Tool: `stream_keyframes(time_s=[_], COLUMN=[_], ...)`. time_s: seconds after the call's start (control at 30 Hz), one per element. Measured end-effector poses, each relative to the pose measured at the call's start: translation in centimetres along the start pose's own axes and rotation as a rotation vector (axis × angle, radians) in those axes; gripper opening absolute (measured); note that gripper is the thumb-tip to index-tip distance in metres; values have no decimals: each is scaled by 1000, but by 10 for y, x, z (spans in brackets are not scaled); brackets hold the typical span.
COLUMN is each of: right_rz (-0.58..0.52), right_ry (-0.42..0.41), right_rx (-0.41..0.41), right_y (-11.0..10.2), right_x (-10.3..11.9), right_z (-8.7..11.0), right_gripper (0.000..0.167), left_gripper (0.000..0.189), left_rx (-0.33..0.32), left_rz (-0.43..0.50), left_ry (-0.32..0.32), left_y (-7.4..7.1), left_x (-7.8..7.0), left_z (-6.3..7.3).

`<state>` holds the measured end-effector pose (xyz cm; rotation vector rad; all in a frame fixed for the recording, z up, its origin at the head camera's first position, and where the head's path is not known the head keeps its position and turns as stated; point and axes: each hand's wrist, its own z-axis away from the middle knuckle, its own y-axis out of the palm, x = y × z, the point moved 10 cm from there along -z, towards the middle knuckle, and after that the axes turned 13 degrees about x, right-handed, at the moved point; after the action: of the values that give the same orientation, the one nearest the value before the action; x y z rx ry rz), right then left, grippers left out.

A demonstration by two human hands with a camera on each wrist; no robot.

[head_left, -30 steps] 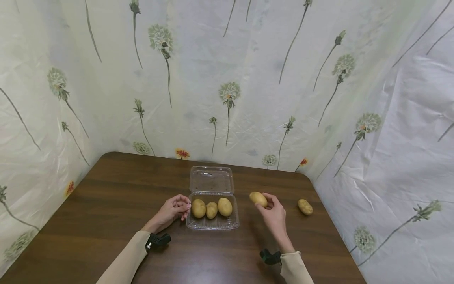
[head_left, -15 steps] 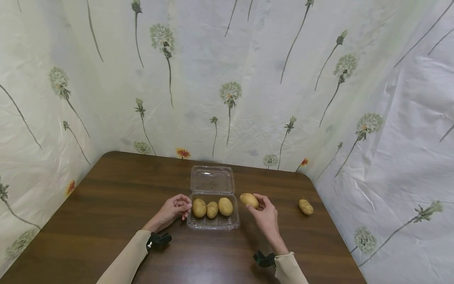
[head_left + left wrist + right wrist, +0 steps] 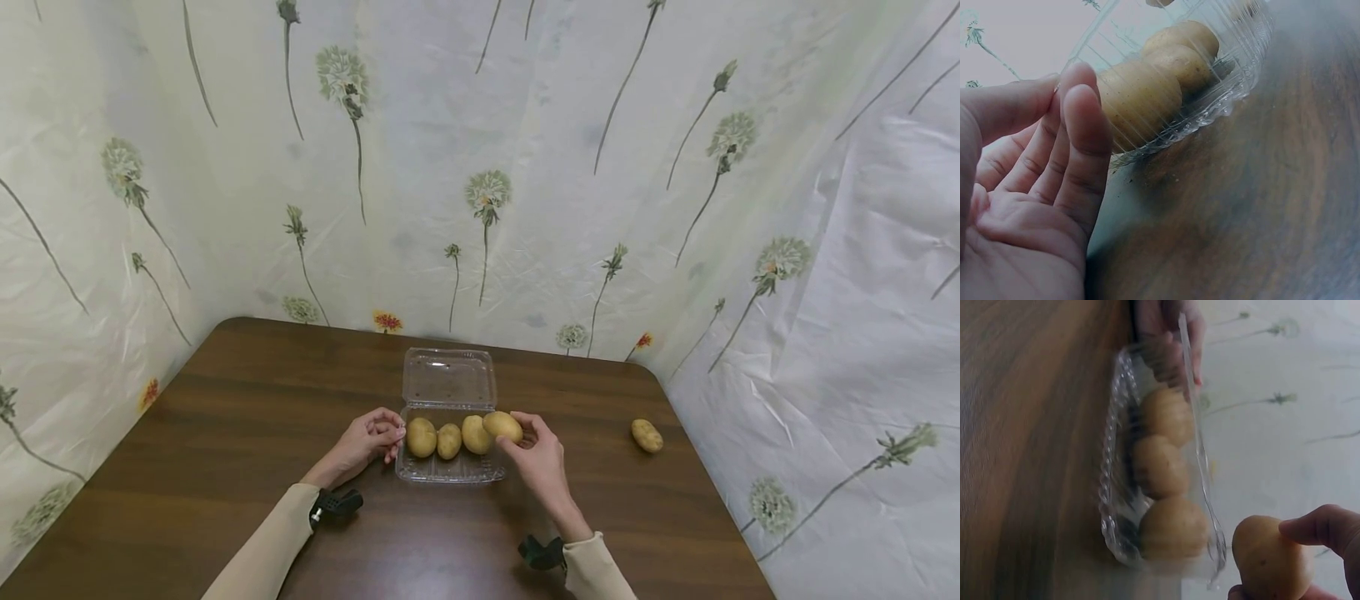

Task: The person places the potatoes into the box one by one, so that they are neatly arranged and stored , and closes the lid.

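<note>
My left hand [image 3: 367, 439] pinches the left rim of a clear plastic clamshell container [image 3: 450, 477], thumb against fingertips. Three potatoes sit in a row inside it: a left potato [image 3: 421, 438], a smaller middle potato [image 3: 448, 442] and a right potato [image 3: 475, 436]. Between the thumb and fingers of my right hand [image 3: 542, 458] is another potato [image 3: 502, 427], held up by the container's right end. In the head view it overlaps the right potato; the right wrist view has this held potato [image 3: 1272, 557] outside the wall, near the rim.
The container's lid [image 3: 449, 377] lies folded back behind its base. One more potato [image 3: 647, 436] rests on the brown wooden table [image 3: 225, 467] at the right. A curtain [image 3: 405, 167] with dandelion prints hangs behind the table and along its sides.
My right hand has carried its potato leftward, from beside the container to over its right edge. The left hand keeps its pinch on the rim, and the potatoes inside have not shifted.
</note>
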<state>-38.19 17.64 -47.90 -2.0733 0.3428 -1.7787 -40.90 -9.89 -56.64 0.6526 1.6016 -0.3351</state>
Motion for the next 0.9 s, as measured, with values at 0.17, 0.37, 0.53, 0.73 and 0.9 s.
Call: stream_keyframes(time_s=[0.17, 0.37, 0.53, 0.73, 0.9], right_rz=[-9, -25, -29, -19, -2], right_ry=[-28, -45, -59, -86, -86], right_rx=[18, 67, 103, 148, 201], right_y=[10, 25, 39, 52, 63], right_x=[4, 14, 14, 24, 28], right_z=[1, 4, 1, 1, 1], right_gripper=[42, 41, 40, 40, 42], left_gripper=[21, 20, 19, 20, 20], left_rx=[3, 6, 11, 6, 3], left_rz=[3, 16, 3, -6, 0], left_ry=[4, 5, 12, 8, 12], left_y=[0, 0, 1, 0, -2], left_x=[-1, -1, -1, 0, 1], left_z=[0, 0, 0, 0, -1])
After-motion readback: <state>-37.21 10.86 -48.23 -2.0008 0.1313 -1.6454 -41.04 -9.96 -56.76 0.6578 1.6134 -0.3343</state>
